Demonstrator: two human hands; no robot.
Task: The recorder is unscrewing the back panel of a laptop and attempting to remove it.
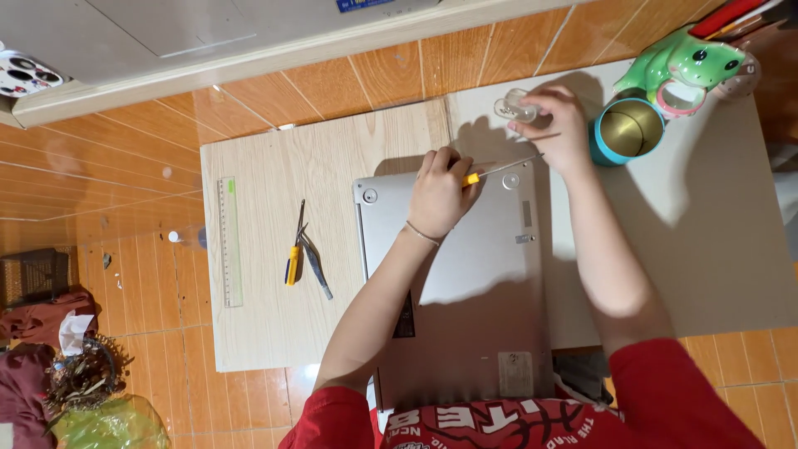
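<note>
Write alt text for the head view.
A person's left hand holds a yellow-handled screwdriver over an upturned silver laptop, while the right hand touches a small clear container beside a teal cup.

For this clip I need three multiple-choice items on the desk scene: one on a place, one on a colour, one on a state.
1. Where does the ruler lie?
A. on the laptop
B. near the left edge of the wooden board
C. inside the cup

2. What colour is the handle of the screwdriver in the left hand?
A. yellow
B. black
C. white

3. How does the laptop lie?
A. open, screen up
B. standing on its edge
C. closed, underside up

Answers:
1. B, it lies along the left side of the wooden board.
2. A, a yellow grip sticks out of the fist.
3. C, rubber feet and labels face up.

The right hand touches a small clear container.
</note>
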